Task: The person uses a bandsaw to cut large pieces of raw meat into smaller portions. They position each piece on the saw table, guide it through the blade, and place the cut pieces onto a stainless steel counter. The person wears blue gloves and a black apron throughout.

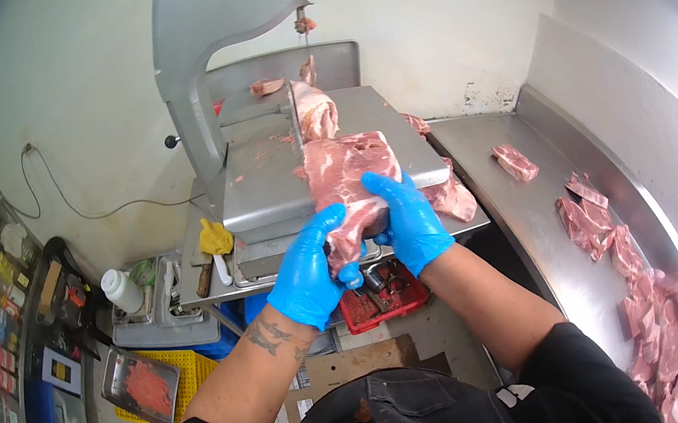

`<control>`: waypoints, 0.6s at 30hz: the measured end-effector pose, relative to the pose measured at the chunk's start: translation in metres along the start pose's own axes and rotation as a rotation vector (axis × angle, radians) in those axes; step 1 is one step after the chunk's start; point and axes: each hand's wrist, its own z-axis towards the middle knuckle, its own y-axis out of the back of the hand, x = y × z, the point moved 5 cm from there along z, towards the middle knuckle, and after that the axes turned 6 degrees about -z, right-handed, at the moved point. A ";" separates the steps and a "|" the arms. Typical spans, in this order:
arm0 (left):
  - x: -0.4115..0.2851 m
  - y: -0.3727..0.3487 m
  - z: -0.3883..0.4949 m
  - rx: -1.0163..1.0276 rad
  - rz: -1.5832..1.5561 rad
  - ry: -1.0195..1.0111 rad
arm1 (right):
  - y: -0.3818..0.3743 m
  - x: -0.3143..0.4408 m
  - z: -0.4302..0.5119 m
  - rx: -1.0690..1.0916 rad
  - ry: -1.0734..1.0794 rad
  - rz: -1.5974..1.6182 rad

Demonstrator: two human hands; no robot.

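Both my hands, in blue gloves, grip a large slab of raw meat [349, 159] at the front edge of a meat bandsaw's steel table [267, 183]. My left hand [311, 266] has its thumb on the near left side of the slab and fingers beneath. On the right side, my right hand [409, 220] presses a thumb on top, its fingers partly hidden underneath. Another piece of meat [315, 111] lies just beyond, against the upright fence plate [295, 111]. Past it the thin saw blade [307, 45] runs down from the grey saw head [231, 8], meat scraps clinging to it.
A steel counter [470, 149] at right carries a pile of cut meat slices [666, 338]. Left of the saw table lie a yellow cloth [215, 236] and a wooden-handled knife [205, 279]. Below are a red crate [356, 316] and a tray of ground meat [145, 386].
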 end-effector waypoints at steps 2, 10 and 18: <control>-0.003 -0.004 0.001 -0.043 0.029 -0.005 | -0.002 0.003 0.004 0.024 0.045 0.076; -0.017 -0.015 0.030 -0.016 0.036 -0.045 | 0.002 0.009 0.041 -0.010 0.001 -0.066; -0.033 -0.022 0.052 -0.110 0.038 -0.167 | 0.001 0.012 0.075 -0.051 -0.004 -0.146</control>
